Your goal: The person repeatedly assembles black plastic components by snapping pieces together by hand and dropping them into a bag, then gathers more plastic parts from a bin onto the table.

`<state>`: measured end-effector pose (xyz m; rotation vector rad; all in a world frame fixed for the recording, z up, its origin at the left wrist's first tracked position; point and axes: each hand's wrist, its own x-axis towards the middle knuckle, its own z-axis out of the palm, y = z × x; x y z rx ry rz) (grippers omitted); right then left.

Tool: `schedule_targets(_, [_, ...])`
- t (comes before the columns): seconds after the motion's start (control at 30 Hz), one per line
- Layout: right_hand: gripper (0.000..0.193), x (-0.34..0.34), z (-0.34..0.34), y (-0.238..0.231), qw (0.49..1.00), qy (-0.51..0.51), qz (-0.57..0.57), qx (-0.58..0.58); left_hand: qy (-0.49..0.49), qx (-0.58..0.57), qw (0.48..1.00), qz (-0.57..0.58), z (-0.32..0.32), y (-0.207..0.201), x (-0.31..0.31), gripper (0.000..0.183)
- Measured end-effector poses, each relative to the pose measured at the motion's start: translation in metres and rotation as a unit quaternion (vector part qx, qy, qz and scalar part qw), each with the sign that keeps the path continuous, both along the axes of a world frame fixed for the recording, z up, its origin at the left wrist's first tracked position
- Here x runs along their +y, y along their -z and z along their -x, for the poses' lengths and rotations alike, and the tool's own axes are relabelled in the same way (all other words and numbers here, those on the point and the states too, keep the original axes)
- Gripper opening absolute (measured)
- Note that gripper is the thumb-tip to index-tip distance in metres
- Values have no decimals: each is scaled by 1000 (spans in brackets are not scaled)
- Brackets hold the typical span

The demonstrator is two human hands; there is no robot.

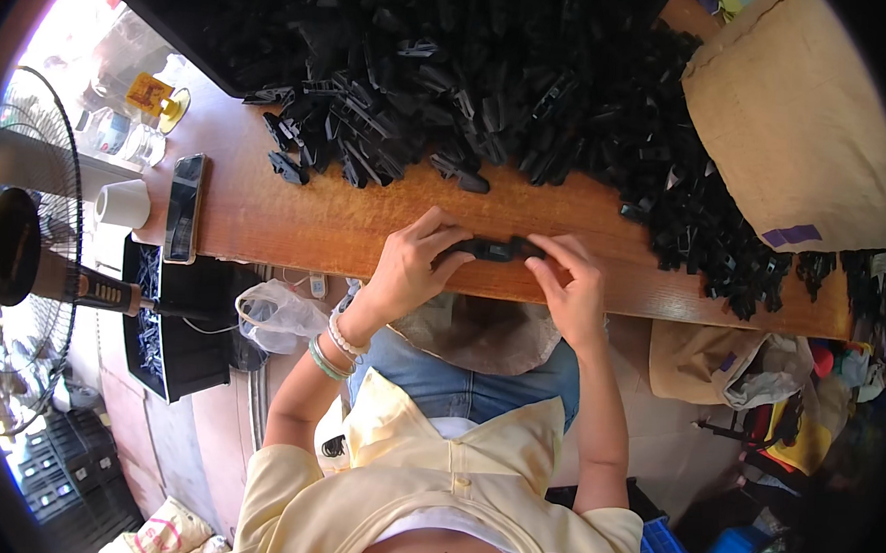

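Note:
Just above the front edge of the wooden table, a small long black plastic part [491,250] spans the gap between my two hands. My left hand [416,258], with bracelets at its wrist, pinches the left end of it between thumb and fingers. At the other end, my right hand [570,283] closes thumb and fingertips on the dark tip. Whether this is one piece or two joined ones, I cannot tell. Beyond my hands lies a big heap of similar black plastic parts [391,114], with a few loose ones along its near edge.
On the table's left side are a phone [184,208], a white paper roll or cup [123,203] and a yellow-labelled dispenser [157,99]. A fan [24,245] stands at far left, near a black bin [173,363]. A brown paper sack [797,125] leans at right.

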<state>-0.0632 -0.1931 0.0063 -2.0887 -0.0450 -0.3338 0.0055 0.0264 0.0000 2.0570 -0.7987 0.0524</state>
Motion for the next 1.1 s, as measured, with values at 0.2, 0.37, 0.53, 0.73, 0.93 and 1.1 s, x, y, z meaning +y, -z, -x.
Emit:
schedule_targets(0.2, [29,3,-2,-3,999,-53,11,1,16,7,1000,4,-2,-2,2,23])
schedule_targets(0.37, [29,-2,-13,-9,995,-79,25,48,36,-6,999,4,-3,-2,0,23])
schedule_targets(0.53, [29,4,-23,-3,990,-137,-1,13,42,-19,999,6,4,0,-7,25])
schedule_targets(0.73, [29,-6,-11,-3,986,-165,4,14,97,76,992,2,-8,-8,5,25])
schedule_targets(0.93, [20,-33,-21,-10,999,-34,3,11,-3,-214,970,-112,-52,-14,-17,26])
schedule_targets(1.1, [21,-53,-59,3,907,167,367,-124,22,-254,953,-165,-35,-6,-16,27])
